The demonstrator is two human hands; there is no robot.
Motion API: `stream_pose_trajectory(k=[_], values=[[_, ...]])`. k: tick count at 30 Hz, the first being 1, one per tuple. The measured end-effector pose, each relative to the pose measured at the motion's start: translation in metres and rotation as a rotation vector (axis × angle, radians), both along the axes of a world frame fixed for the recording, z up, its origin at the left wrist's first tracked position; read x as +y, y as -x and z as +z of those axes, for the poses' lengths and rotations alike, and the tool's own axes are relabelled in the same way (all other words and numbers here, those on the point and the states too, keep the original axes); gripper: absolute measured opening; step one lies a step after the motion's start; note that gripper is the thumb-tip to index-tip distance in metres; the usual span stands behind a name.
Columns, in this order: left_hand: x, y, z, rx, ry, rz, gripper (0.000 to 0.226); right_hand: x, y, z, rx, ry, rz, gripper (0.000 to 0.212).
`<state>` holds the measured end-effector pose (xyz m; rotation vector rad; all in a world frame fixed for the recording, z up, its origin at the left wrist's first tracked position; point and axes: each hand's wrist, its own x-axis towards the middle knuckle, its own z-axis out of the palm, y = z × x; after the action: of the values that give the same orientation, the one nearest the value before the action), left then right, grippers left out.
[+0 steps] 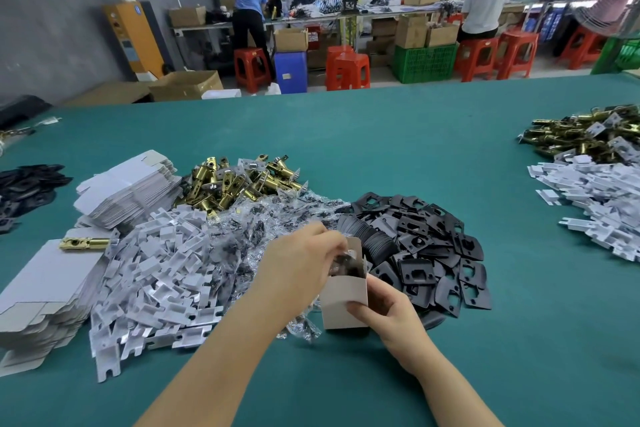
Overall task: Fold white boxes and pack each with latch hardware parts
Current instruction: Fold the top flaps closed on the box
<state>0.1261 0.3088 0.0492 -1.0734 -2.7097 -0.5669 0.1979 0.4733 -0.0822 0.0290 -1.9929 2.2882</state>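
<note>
Bright even light, wide-angle edge distortion

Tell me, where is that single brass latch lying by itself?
The lone brass latch lies at the left of the head view, on top of the near stack of flat white boxes, just left of the heap of white plastic pieces.

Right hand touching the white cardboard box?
Touching. The head view shows the right hand gripping the open white cardboard box, thumb pressed on its front face and fingers behind its right side.
</note>
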Motion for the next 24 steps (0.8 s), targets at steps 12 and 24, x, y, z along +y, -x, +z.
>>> stream_pose_trajectory(k=[12,24], values=[[0.016,0.000,-0.005,0.009,0.191,-0.116,0.022,0.001,0.000,-0.004,-0.024,0.034,0.003,0.047],[0.014,-0.001,-0.012,-0.476,-0.405,0.003,0.014,0.002,-0.001,-0.002,0.003,0.014,0.007,0.044]])
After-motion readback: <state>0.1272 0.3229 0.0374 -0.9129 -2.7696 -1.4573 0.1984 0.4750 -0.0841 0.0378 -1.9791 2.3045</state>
